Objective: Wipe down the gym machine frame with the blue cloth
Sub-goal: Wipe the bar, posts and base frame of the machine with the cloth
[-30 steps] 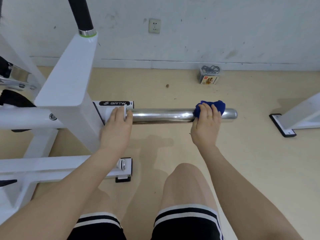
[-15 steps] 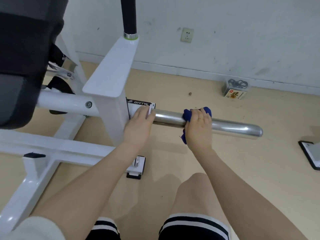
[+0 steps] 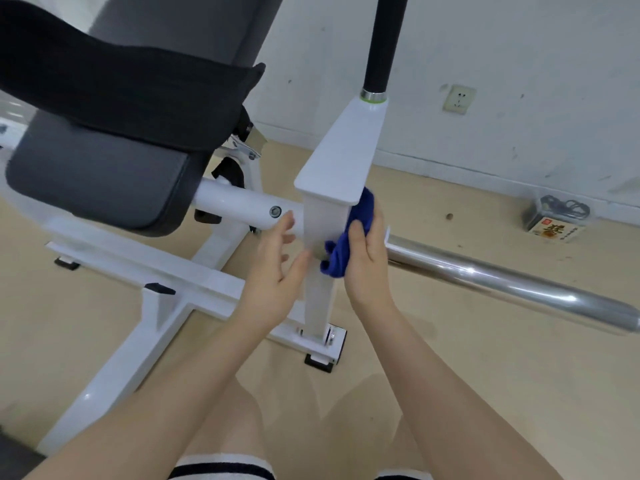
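Right hand: the right hand (image 3: 363, 261) grips the bunched blue cloth (image 3: 349, 233), pressing it against the right side of the white upright post (image 3: 323, 271) of the machine frame.
Left hand: the left hand (image 3: 273, 268) is just left of the post, fingers spread and loose, holding nothing.
Chrome bar: the chrome bar (image 3: 502, 282) juts out to the right of the post.
Seat: the dark padded seat (image 3: 100, 174) sits upper left.

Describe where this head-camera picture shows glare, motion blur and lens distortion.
Head view: glare streaks run along the chrome bar; the left hand shows blurred fingers, while the right hand gripping the blue cloth looks sharper; the wide-angle lens bends the white frame.
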A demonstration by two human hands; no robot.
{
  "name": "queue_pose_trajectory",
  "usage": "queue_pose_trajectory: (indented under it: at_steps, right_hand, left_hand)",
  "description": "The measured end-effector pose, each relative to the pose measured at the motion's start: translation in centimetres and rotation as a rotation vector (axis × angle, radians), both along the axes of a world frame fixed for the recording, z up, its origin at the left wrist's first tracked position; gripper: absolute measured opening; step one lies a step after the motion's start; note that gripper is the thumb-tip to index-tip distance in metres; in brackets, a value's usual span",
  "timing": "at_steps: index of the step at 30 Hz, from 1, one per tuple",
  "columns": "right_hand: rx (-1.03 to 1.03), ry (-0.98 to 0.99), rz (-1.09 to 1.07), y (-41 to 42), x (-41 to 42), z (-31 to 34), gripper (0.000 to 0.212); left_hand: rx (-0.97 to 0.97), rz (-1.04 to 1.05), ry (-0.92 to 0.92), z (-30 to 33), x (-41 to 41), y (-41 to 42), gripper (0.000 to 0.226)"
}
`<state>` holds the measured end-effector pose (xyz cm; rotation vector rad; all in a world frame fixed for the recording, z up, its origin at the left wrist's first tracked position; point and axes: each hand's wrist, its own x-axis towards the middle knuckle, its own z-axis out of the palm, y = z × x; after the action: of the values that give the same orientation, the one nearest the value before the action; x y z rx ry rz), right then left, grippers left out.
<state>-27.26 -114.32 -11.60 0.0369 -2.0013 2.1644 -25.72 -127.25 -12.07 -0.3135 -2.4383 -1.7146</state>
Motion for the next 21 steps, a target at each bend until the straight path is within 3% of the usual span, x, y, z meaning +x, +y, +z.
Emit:
queue_pose_trajectory:
  at_steps: [2, 4, 10, 15, 19, 21]
  right_hand:
    - [0.075, -0.018, 0.02, 0.0, 0.8, -1.7, 0.048]
    - [0.109, -0.055, 0.005, 0.0, 1.2, -2.0, 0.053]
    - [0.006, 0.074, -0.173, -1.4, -0.3, 1.3, 0.049]
    - [0.286, -0.115, -0.13, -1.7, 2.2, -3.6, 0.055]
    - [-0.004, -0.209, -0.159, -0.5, 1.4, -0.3, 0.039]
    - [-0.145, -0.115, -0.228, -0.3, 0.8, 3.3, 0.03]
  left_hand:
    - [0.143, -0.124, -0.051, 1.2, -0.7, 1.0, 0.042]
    - [0.226, -0.109, -0.098, 1.8, -1.5, 1.1, 0.038]
    - [0.164, -0.125, -0.12, 1.4, -3.8, -1.0, 0.039]
    - [0.206, -0.138, -0.138, 1.2, -4.2, -1.1, 0.048]
    - [0.23, -0.163, -0.152, 0.9, -4.6, -1.4, 0.05]
    - [0.231, -0.182, -0.141, 0.9, -4.8, -1.5, 0.05]
